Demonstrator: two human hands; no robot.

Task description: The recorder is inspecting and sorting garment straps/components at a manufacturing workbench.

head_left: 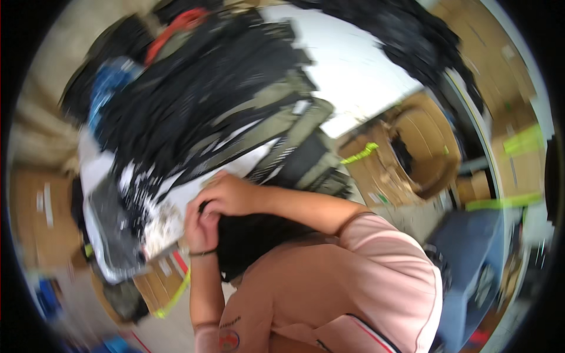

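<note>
My right hand (pixel 234 194) and my left hand (pixel 202 226) meet at the table's near edge, just in front of my body. Both have bent, closed fingers. A small dark patch shows between them, but blur hides whether it is a held thing. A dark band circles my left wrist. Just beyond the hands lie black and olive-green fabric strips (pixel 253 126), spread in a wide pile. Left of my hands is a scatter of small black and white pieces (pixel 141 203). Black cloth (pixel 253 235) lies below my right forearm.
A white table (pixel 353 76) carries the strips. An opened cardboard box (pixel 426 147) stands at the right, with a yellow-green strip (pixel 360 154) beside it. Blue plastic (pixel 112 85) and a red strap (pixel 176 29) lie far left. A clear bag (pixel 112 229) sits at the left edge.
</note>
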